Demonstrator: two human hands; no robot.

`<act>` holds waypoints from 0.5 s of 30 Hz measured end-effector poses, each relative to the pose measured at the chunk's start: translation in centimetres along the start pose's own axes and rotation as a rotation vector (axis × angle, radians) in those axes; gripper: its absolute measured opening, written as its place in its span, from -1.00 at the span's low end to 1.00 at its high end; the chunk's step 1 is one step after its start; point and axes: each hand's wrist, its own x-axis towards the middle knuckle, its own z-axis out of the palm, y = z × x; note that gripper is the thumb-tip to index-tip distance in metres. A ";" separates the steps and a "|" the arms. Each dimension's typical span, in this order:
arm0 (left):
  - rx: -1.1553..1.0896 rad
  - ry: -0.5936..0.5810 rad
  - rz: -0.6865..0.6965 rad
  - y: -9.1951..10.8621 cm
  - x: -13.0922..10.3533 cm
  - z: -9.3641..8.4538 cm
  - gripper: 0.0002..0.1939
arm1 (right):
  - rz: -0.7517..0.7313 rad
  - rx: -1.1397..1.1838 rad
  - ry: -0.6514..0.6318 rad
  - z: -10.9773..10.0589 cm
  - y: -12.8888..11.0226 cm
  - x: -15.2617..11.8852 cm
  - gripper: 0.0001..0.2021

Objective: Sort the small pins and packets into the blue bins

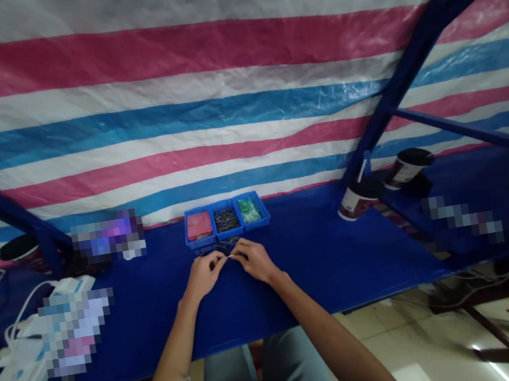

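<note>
My left hand [205,275] and my right hand [254,260] meet over the blue table, both closed in a pinch. Between their fingertips is a thin, pale, stick-like piece [229,257], too small to name. Just beyond my fingers lie several loose dark and gold slim pieces [228,241]. Behind these stand three joined blue bins: the left bin [202,244] contains a pink-red block or stack, the middle bin [232,232] many slim dark and gold pieces, and the right bin [262,222] green and clear small pieces.
White power strips [27,374] with tangled cables lie at the left, beside a blurred-out item [79,337]. A dark-lidded cup [357,199] stands to the right near a blue metal post [379,109]. Striped sheeting [204,115] hangs behind the table [344,266]. A stool [503,331] is at lower right.
</note>
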 end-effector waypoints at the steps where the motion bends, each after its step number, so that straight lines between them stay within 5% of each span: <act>1: 0.001 0.000 -0.003 0.0 0.0 0.0 -0.67 | 0.001 0.004 0.005 0.0 0.1 0.0 -0.88; 15: 0.013 -0.011 -0.022 0.0 0.0 0.0 -0.68 | -0.007 0.015 0.041 0.2 0.6 0.0 -0.87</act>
